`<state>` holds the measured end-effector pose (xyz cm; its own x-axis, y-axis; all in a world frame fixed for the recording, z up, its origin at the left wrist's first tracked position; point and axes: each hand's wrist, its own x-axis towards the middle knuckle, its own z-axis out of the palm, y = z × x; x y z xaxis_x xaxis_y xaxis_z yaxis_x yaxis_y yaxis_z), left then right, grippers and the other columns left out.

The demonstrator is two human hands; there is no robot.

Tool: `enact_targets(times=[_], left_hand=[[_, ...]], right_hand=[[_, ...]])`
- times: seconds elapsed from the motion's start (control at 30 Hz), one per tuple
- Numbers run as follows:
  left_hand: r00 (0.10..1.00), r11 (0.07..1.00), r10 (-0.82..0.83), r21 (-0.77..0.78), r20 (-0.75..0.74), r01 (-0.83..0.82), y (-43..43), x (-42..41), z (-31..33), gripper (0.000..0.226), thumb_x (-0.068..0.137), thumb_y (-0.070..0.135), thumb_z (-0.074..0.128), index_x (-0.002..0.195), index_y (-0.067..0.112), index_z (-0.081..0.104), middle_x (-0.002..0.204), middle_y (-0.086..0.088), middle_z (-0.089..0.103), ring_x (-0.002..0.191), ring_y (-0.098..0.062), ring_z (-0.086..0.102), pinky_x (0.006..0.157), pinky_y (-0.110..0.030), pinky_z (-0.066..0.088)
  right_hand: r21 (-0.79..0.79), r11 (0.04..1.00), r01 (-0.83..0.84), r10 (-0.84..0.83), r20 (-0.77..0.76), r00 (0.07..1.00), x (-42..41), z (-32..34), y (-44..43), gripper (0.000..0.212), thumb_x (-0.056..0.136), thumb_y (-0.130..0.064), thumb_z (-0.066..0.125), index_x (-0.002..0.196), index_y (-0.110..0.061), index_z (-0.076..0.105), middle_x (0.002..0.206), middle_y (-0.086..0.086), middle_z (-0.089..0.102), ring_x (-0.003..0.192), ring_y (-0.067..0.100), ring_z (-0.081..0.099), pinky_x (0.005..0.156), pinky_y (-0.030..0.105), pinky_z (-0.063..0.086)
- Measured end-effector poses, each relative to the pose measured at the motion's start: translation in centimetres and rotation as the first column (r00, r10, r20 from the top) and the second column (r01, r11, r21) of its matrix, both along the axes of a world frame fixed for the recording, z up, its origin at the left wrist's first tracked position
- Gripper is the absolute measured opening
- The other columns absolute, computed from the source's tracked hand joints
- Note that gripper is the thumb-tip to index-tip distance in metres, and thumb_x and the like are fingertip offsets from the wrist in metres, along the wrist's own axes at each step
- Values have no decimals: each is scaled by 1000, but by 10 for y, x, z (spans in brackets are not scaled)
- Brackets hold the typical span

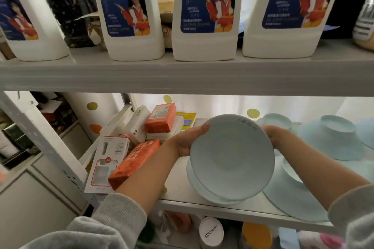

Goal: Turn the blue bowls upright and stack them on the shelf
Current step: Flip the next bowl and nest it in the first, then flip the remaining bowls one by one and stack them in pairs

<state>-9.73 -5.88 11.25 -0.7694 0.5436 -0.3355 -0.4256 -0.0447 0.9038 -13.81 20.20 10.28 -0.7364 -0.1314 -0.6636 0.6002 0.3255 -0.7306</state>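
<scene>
I hold a pale blue bowl (232,157) between both hands, its inside tilted toward me, over the middle shelf (202,205). My left hand (190,141) grips its left rim and my right hand (273,134) grips its right rim. Directly under it sits another blue bowl (199,187), upright on the shelf. Upside-down blue bowls stand to the right: one near the front (291,194), one further back (332,139), one behind the held bowl (277,120), and one cut off by the right frame edge (367,133).
Orange packets (133,161) and white boxes (107,163) crowd the shelf's left side. The upper shelf board (182,75), close above, carries several white cleaner bottles (206,16). A white shelf post (50,147) slants down the left. Jars (211,232) stand on the level below.
</scene>
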Motion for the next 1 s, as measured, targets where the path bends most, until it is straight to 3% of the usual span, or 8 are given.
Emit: enact_targets(times=[0.07,0.13,0.27,0.37,0.5,0.6,0.8,1.0], left_hand=[[998,998,60,-35,28,-59,-3,0,-7,36,101,37,33,116,17,59,96,5,75,86,-9,71,84,-25,54],[991,992,124,-44,47,-122,-5,0,-15,34,100,38,37,110,17,62,92,3,75,83,-10,72,85,-27,53],[967,953,253,-165,-37,-255,-7,0,-27,34,94,43,48,99,16,67,88,-1,73,76,-15,70,79,-31,55],[895,832,297,-369,-333,-414,0,2,-31,42,93,50,46,80,11,57,71,-6,54,66,-17,51,62,-26,42],[744,661,106,-512,-660,-548,5,7,-40,44,99,41,38,65,13,38,62,2,37,59,-14,34,57,-30,18],[701,603,85,-524,-708,-601,6,13,-48,39,101,35,36,79,5,50,74,-15,54,72,-26,49,64,-30,27],[730,520,69,-600,-680,-608,2,9,-59,40,102,23,30,95,-4,59,102,-26,63,97,-37,57,82,-39,42],[764,522,52,-635,-643,-570,1,10,-60,40,103,24,27,101,-3,58,108,-24,63,102,-36,57,83,-38,42]], right_hand=[[-345,938,14,11,71,997,7,13,1,44,95,-34,42,91,-2,71,85,13,71,71,25,70,63,33,58],[-425,905,-12,22,18,1000,11,23,7,57,90,-53,40,109,-5,65,99,12,70,89,29,66,72,39,56],[-238,963,-130,108,-103,989,14,23,8,33,95,-35,44,109,-13,64,99,3,64,91,19,57,79,34,47],[-152,982,-111,80,-196,977,20,16,-3,20,93,-16,55,109,-11,66,96,3,63,87,17,55,75,30,47],[-32,999,30,-40,-377,926,27,6,-20,19,87,-7,63,105,-7,69,88,5,66,80,15,58,65,24,48],[1,991,135,-119,-459,880,29,-6,-31,20,84,-6,66,104,-3,70,78,4,65,66,13,59,52,14,52],[-3,962,272,-244,-450,859,28,-26,-46,22,83,-9,69,104,-2,71,89,12,67,74,21,61,88,36,54],[132,939,318,-201,-542,816,34,-34,-50,24,92,-14,55,111,-8,69,107,12,69,91,19,58,88,29,46]])
